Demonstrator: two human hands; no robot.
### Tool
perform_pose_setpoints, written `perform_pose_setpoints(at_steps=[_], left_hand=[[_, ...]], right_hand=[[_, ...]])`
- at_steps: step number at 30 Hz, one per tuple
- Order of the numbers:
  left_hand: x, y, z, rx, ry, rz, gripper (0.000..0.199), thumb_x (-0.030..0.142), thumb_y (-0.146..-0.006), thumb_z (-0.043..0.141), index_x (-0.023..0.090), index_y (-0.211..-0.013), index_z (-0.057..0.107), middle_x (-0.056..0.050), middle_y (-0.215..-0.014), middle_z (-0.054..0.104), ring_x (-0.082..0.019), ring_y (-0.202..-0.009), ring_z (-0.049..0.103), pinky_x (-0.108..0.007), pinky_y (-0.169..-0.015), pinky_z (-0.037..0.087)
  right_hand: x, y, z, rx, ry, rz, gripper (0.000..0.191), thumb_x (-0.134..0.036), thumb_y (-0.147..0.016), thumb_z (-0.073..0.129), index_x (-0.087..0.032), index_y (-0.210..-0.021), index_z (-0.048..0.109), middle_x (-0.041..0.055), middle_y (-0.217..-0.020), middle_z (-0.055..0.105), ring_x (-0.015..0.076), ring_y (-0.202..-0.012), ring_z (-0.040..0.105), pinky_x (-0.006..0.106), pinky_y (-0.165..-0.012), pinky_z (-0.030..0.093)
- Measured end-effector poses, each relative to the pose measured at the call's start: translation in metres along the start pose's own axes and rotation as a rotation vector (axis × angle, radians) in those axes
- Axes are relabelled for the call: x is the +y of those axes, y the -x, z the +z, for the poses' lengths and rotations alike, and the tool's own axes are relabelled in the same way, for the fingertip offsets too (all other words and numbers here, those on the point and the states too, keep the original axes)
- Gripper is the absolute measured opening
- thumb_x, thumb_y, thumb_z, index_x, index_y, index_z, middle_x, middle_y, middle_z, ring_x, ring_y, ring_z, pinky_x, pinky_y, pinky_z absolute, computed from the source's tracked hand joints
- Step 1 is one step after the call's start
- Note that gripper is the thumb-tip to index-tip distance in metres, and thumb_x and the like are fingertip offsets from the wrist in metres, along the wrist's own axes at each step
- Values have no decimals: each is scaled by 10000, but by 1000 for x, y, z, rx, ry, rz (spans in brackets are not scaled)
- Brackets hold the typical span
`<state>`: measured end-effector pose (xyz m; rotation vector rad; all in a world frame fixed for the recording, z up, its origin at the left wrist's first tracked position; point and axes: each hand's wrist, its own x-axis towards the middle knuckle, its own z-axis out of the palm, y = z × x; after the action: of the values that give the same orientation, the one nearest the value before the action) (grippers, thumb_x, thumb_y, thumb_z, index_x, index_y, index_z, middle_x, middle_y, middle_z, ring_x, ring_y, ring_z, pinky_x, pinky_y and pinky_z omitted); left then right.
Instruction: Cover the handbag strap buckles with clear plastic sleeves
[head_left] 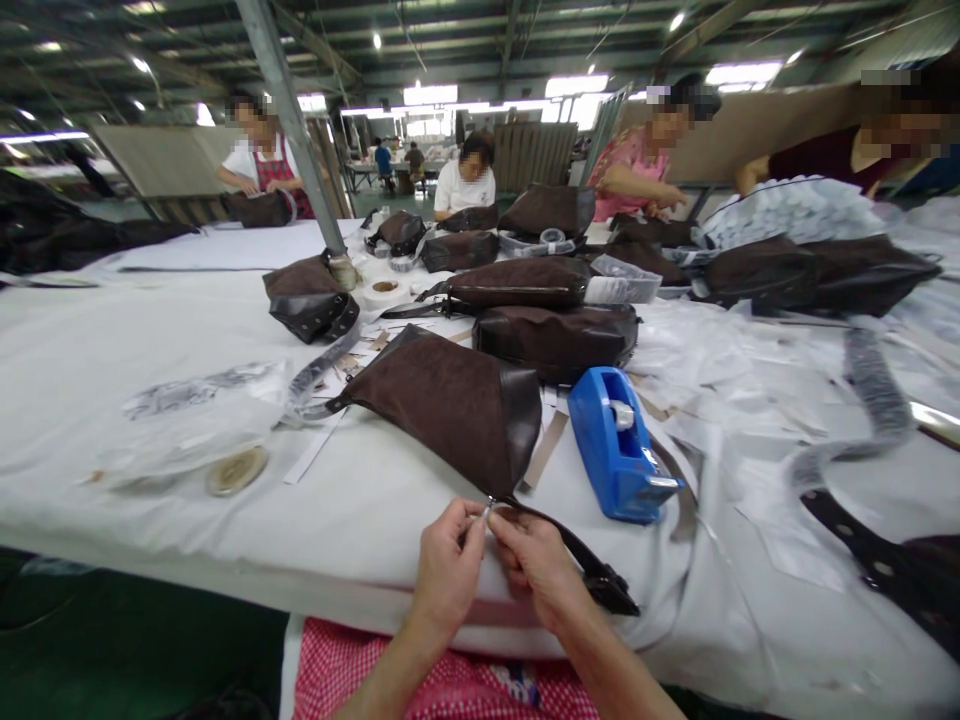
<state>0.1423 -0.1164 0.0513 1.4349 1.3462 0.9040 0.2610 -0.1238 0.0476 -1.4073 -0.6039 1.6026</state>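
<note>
A dark brown bag (450, 400) with black leather ends lies on the white table, its near corner reaching my fingertips. My left hand (452, 555) is closed in a pinch at a small metal piece on that corner. Beside it, my right hand (536, 560) is also closed, its fingertips pinched at the same corner; what exactly sits between them is too small to make out. A black strap (577, 550) runs from the corner past the right hand to the table's near edge.
Right of the bag stands a blue tape dispenser (619, 450). More brown bags (555, 335) lie behind. A tape roll (237, 470) and clear plastic are at the left, with plastic-wrapped straps (874, 390) at the right. Several people work across the table (150, 330).
</note>
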Motion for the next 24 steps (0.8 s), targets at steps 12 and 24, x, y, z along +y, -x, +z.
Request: perform_pose_setpoints(at_steps=[12,24], left_hand=[[-12,10,14,114,-2,27,269,307,-872,450,179,-1105,411,55,-582,537,-140,-572,518,-241,-576,351],[-10,3,6,-168,856,-385,535,446,-653,717,197,-978,372,121,-509,455,-9,-375,157,-158,-375,99]], right_hand=[[-1,-3,-3,-95,-276,97,345,-295,-565,799,-102,-782,614,-104,-450,385,12,-387,258,136,-343,133],[10,-25,-9,-446,-806,338,273,-106,-676,807,-76,-893,644,-50,-667,606,-56,-341,203,72,-278,167]])
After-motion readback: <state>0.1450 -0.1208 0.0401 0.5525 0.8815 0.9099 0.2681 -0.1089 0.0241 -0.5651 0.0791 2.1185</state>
